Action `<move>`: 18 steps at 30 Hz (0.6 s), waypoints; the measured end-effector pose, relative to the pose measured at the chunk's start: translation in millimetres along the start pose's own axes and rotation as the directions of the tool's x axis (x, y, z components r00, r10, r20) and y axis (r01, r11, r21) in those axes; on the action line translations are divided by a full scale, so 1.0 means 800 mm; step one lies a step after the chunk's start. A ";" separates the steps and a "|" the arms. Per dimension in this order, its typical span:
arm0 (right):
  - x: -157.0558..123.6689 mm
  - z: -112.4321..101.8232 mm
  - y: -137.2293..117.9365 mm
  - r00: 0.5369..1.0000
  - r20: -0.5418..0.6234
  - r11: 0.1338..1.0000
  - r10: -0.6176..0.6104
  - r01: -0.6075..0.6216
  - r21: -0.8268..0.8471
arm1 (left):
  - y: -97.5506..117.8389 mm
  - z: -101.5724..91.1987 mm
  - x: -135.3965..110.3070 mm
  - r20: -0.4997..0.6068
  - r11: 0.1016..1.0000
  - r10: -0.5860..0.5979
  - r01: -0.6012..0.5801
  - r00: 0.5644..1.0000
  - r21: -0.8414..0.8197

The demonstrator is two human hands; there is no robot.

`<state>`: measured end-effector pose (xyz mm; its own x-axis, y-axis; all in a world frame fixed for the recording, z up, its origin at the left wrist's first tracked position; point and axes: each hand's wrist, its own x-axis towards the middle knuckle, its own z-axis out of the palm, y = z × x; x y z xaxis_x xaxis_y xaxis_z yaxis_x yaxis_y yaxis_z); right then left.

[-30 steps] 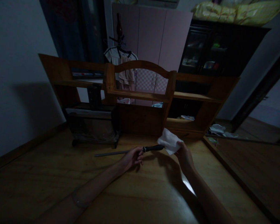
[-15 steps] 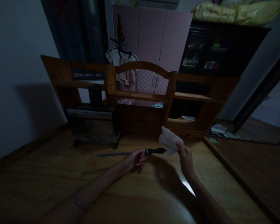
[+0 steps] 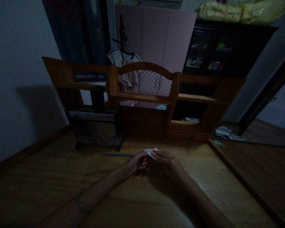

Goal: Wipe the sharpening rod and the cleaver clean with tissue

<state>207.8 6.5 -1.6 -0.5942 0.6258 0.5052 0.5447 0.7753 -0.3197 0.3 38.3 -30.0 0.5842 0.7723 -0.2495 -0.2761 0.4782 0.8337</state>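
My left hand is closed round a long grey sharpening rod, gripping it near the handle end, with the shaft pointing left just above the wooden desk. My right hand is closed over the rod's handle with a white tissue pressed between its fingers and the handle. The dark handle is hidden under the tissue and my right hand. Both hands touch each other at the middle of the desk. A clear bangle sits on my left forearm.
A wooden shelf unit stands along the desk's back edge. A dark rack with a clear cover sits at its left. Crumpled white paper lies at the far right. Behind are pink cupboards and a dark glass cabinet.
My right hand has moved left and down with the tissue, from beyond the rod's handle end onto the handle, covering it. My left hand and the rod have barely moved.
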 end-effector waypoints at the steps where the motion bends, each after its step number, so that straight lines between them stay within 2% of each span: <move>1: 0.000 -0.002 0.000 1.000 0.006 1.000 0.006 -0.006 -0.004 | 0.000 0.000 0.000 0.010 1.000 0.001 -0.001 1.000 -0.002; 8: -0.006 -0.007 0.011 0.998 -0.016 0.997 0.062 -0.062 -0.038 | -0.003 -0.010 0.005 0.057 0.998 0.037 -0.034 0.998 -0.055; 18: -0.009 -0.013 0.022 0.993 -0.051 0.991 0.111 -0.114 -0.073 | -0.002 -0.015 0.006 0.014 0.987 0.014 -0.012 1.000 -0.158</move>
<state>228.0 14.6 -2.4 -0.4992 0.7025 0.5072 0.6507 0.6905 -0.3159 -5.8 46.4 -38.4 0.5908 0.7731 -0.2307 -0.4001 0.5291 0.7483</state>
